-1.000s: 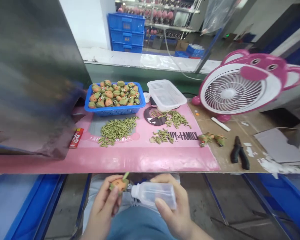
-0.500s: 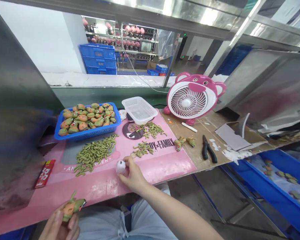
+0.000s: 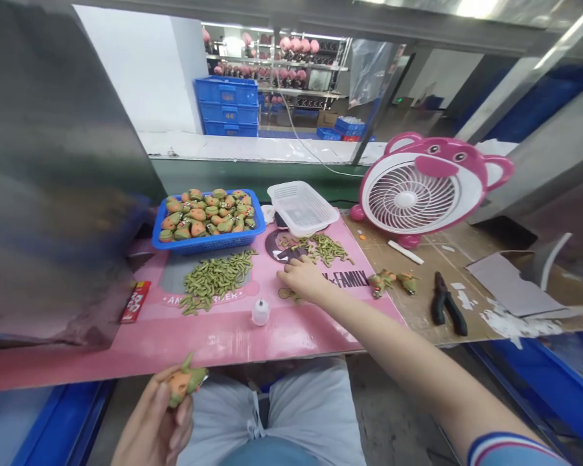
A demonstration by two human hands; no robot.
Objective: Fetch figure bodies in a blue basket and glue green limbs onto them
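Note:
My left hand (image 3: 158, 414) pinches a small green and orange toy figure (image 3: 182, 383) above the front edge of the table. A thin green piece sticks up from the figure. My right hand (image 3: 300, 278) is over the small pile of green pieces (image 3: 289, 294), which it partly covers. Its fingers are curled downward and their tips are hidden. A small white bottle (image 3: 261, 312) with a dark tip stands upright on the pink mat (image 3: 214, 340), to the left of that hand. Larger heaps of thin green pieces (image 3: 216, 278) lie on the mat.
A blue basket (image 3: 208, 243) full of toy figures stands at the back left. Beside it is a white plastic basket (image 3: 304, 206). The pink bear-shaped fan (image 3: 408, 194), pliers (image 3: 447, 304) and two loose figures (image 3: 383, 283) are on the right. A red packet (image 3: 136, 302) lies left.
My right hand has let go of the white bottle, which now stands on the mat, and has moved away to the small green pieces. The left hand keeps the figure. The view has shifted.

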